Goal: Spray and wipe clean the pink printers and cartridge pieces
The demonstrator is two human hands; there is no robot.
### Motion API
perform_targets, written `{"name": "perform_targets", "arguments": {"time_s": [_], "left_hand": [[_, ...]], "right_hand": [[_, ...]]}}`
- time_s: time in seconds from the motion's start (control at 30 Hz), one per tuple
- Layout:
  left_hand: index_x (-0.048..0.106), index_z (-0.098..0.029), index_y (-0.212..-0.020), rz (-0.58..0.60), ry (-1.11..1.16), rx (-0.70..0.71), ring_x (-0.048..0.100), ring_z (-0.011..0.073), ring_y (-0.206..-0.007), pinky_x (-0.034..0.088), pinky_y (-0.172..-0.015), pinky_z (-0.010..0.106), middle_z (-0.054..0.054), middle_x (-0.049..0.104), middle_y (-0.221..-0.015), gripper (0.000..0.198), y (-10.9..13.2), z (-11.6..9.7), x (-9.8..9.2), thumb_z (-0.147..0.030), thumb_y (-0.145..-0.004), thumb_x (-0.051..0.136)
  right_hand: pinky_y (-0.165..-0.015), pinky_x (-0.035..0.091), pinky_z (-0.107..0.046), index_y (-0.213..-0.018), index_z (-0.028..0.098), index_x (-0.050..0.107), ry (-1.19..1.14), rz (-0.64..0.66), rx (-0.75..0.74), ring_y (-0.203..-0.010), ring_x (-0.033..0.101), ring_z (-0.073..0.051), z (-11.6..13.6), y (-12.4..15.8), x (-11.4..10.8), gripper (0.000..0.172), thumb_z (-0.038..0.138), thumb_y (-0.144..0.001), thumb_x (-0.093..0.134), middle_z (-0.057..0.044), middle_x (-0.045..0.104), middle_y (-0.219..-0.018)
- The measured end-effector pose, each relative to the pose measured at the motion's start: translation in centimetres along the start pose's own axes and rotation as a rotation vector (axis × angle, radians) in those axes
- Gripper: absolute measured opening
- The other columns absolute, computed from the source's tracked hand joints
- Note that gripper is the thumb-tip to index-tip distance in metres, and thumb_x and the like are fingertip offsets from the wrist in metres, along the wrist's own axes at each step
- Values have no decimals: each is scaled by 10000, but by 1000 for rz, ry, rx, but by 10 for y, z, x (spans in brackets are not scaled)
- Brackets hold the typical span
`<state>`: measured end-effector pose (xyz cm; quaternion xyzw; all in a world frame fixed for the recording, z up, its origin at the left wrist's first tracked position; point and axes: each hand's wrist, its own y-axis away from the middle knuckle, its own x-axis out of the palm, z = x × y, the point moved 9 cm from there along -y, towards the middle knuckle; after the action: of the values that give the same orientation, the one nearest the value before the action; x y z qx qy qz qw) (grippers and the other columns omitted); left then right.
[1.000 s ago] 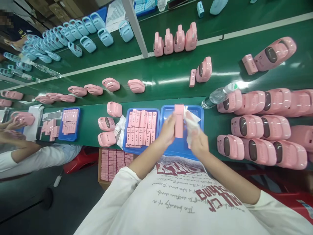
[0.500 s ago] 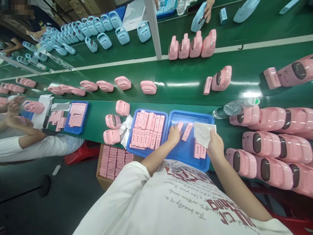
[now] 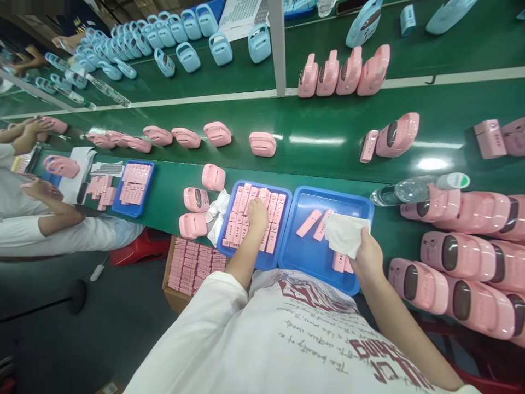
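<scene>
My left hand (image 3: 257,214) is over the left blue tray (image 3: 221,250), its fingers curled onto one of the pink bar-shaped pieces packed there in rows; the fingertips partly hide that piece. Each pink bar (image 3: 272,238) has small dark marks along its face. A white cloth (image 3: 345,232) hangs from my right hand (image 3: 369,254), pinched over the right blue tray (image 3: 305,262). In that tray, two pink bars lie slanted, a loose bar (image 3: 309,223) and one partly behind the cloth. Two more bars (image 3: 338,261) lie below the cloth, partly covered by it.
Pink rounded housings (image 3: 447,251) crowd the right side beside a clear bottle (image 3: 404,190). Other housings (image 3: 262,144) line the green bench (image 3: 320,164). A crumpled white cloth (image 3: 218,213) sits left of the trays. Below is a carton (image 3: 176,295) of pink bars. A co-worker (image 3: 49,219) sits left.
My left hand has left the bar it touched in the right tray and moved left onto the bars in the left tray. That bar now lies slanted. My right hand keeps the cloth.
</scene>
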<state>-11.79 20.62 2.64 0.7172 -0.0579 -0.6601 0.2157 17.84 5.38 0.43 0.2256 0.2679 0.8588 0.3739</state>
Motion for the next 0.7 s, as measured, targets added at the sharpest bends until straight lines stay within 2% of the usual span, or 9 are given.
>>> {"name": "perform_targets", "arguments": {"time_s": [0.1,0.23,0.33,0.4,0.53,0.63,0.7], "left_hand": [[463,-20,-1297,28,-9,58,576,279,-1092,461,-891,336,246,547,-1207,402,2,-5,0,-189,-934,429],[399,-96,-1399,76,-37,196,630,263,-1005,493,-787,320,223,533,-1263,487,1,-23,-24,-312,-963,407],[504,-171,-1329,109,-94,342,626,267,-1047,484,-853,336,157,610,-1183,414,-17,-59,-51,-306,-939,468],[616,-151,-1193,130,-149,403,620,285,-1081,472,-900,363,160,635,-1159,320,-37,-89,-62,-246,-910,502],[680,-60,-1082,217,-275,424,631,337,-1084,491,-898,395,223,666,-1127,329,-76,-134,-58,-169,-771,675],[686,-44,-1072,261,-353,409,638,335,-1085,499,-909,376,230,675,-1130,410,-90,-144,-47,-108,-672,748],[684,-44,-1078,298,-387,397,630,334,-1109,495,-927,364,231,673,-1142,422,-94,-142,-40,-107,-667,752]], "right_hand": [[-620,627,-302,-916,131,659,7,14,27,-777,735,-220,-4,2,4,388,498,-792,659,-89,746,-868],[-651,631,-317,-896,129,665,-41,-55,53,-791,736,-222,-1,6,-4,327,443,-805,654,-91,749,-883],[-667,631,-316,-895,130,673,-82,-107,67,-807,735,-214,3,9,-13,264,381,-827,627,-87,751,-900],[-661,629,-307,-898,129,677,-93,-128,73,-808,734,-209,5,10,-20,248,360,-833,616,-85,751,-906],[-681,629,-318,-890,132,679,-88,-147,55,-805,733,-215,6,13,-34,295,409,-790,667,-81,752,-903],[-712,628,-334,-893,131,678,-85,-158,23,-791,734,-223,6,15,-45,394,486,-728,720,-75,754,-886],[-725,626,-344,-899,129,674,-81,-165,9,-792,734,-231,5,16,-51,442,522,-704,733,-74,753,-872]]}}
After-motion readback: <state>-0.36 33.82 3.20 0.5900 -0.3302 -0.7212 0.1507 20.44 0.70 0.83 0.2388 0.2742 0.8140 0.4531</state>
